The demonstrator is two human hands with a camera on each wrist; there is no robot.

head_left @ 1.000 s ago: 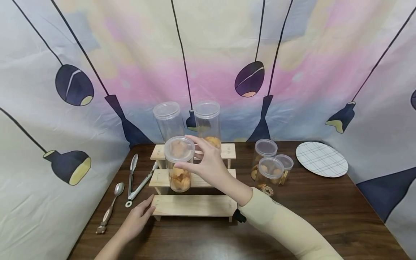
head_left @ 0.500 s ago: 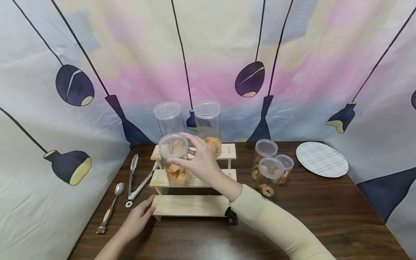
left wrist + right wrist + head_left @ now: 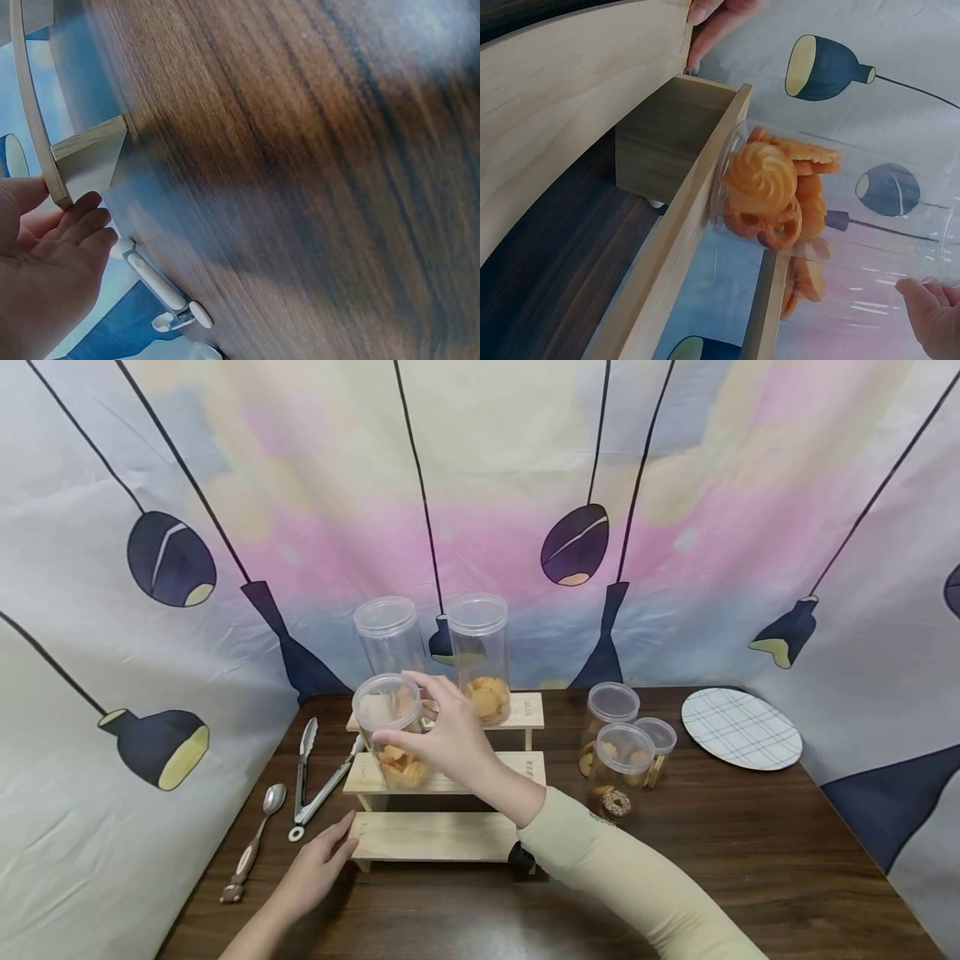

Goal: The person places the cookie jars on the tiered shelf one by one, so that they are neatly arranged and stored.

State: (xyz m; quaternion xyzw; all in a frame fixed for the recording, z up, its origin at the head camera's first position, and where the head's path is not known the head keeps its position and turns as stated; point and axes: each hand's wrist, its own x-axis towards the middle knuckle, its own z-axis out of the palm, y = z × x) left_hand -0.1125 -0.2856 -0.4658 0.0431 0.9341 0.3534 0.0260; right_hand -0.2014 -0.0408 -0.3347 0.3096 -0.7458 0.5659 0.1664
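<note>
A wooden three-step display shelf (image 3: 442,837) stands mid-table. My right hand (image 3: 446,727) holds a clear lidded jar (image 3: 378,743) between thumb and fingers, near its top. Swirl-shaped and pretzel-shaped cookies (image 3: 761,180) lie in the bottom of this jar. The jar's base is at the left part of the middle step; in the right wrist view it meets the step's edge. My left hand (image 3: 318,864) grips the left end of the lowest step, and the left wrist view shows the thumb above the board and the fingers below.
Two taller clear jars stand on the top step, the right one (image 3: 480,660) partly filled with cookies. Several lidded jars (image 3: 622,760) are grouped right of the shelf, near a checked plate (image 3: 742,728). Tongs (image 3: 302,785) and a spoon (image 3: 255,843) lie on the left.
My right hand has carried the cookie jar leftward, to the left part of the middle step. The left hand has stayed on the lowest step.
</note>
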